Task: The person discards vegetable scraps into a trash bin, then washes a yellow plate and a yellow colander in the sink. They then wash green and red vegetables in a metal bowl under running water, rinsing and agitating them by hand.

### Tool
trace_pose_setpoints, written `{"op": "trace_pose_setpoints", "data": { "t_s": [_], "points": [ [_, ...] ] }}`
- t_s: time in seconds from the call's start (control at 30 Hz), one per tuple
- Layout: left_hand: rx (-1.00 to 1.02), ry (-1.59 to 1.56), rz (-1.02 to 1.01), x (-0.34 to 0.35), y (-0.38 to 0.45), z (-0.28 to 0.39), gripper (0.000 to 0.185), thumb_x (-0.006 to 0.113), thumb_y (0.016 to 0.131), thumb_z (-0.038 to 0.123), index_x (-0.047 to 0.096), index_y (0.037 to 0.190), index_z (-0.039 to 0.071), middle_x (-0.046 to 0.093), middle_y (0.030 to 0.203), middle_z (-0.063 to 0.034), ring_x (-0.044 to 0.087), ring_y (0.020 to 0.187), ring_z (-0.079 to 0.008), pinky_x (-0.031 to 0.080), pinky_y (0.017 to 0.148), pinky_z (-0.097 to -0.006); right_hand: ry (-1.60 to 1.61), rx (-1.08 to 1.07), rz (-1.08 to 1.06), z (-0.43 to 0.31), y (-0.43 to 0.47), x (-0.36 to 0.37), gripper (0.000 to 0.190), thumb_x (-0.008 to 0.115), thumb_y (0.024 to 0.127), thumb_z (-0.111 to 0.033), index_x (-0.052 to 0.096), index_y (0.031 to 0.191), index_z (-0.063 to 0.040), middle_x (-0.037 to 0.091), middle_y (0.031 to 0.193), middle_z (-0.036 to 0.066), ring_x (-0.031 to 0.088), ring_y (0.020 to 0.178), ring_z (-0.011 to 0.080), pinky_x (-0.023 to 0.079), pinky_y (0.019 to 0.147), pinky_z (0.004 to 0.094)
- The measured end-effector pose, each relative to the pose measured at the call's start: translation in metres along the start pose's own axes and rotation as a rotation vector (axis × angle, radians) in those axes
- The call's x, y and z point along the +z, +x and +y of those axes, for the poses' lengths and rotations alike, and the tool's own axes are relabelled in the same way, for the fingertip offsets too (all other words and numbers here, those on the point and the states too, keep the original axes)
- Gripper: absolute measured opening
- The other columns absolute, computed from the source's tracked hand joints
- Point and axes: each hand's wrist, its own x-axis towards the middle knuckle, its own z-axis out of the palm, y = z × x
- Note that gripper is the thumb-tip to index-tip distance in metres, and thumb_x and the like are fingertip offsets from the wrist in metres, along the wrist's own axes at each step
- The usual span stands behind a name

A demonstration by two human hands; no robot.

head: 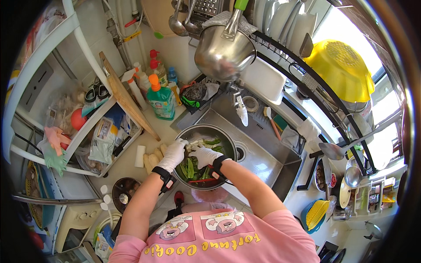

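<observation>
A large stainless-steel basin [235,149] rests at the left side of the sink, over its front edge. Inside lie green peppers [190,167], some split open, with pale pieces near the far wall. A thin red object [200,180] lies on the near side of the basin. My left hand [174,154], in a white glove, reaches over the left rim; its fingertips are bent inward, and what they touch is unclear. My right hand [205,156], gloved too, is over the peppers with fingers pointing left towards the pale pieces. Whether it grips anything is hidden.
The metal sink [263,164] extends right, under a faucet [241,111]. Pale peeled vegetables [153,160] lie left of the basin. A green soap bottle [161,100] and a leaning wooden board [128,98] stand behind. A steel pot [225,54] hangs over the sink's far side.
</observation>
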Motion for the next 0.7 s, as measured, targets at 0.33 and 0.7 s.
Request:
{"op": "trace_pose_setpoints", "data": {
  "t_s": [0.33,0.7],
  "points": [
    [0.110,0.016,-0.083,0.013,0.018,0.013,0.030,0.059,0.074,0.005,0.058,0.105,0.005,0.057,0.105,-0.0131,0.057,0.094,-0.0311,0.046,0.082,-0.0373,-0.078,0.381,0.141,0.040,-0.079,-0.002,0.025,0.059,0.068,-0.009,0.065,0.091,-0.001,0.060,0.096,0.020,0.062,0.086,0.0318,0.050,0.074,0.0378],
    [-0.430,0.059,-0.175,0.028,0.038,-0.013,0.039,0.070,0.067,0.015,0.060,0.100,-0.004,0.064,0.085,-0.0189,0.062,0.079,-0.0328,0.049,0.073,-0.0399,-0.186,0.450,0.293,0.080,-0.103,0.018,0.025,0.057,0.071,-0.009,0.062,0.093,0.002,0.057,0.102,0.020,0.056,0.096,0.0290,0.047,0.082,0.0338]
  ]
}}
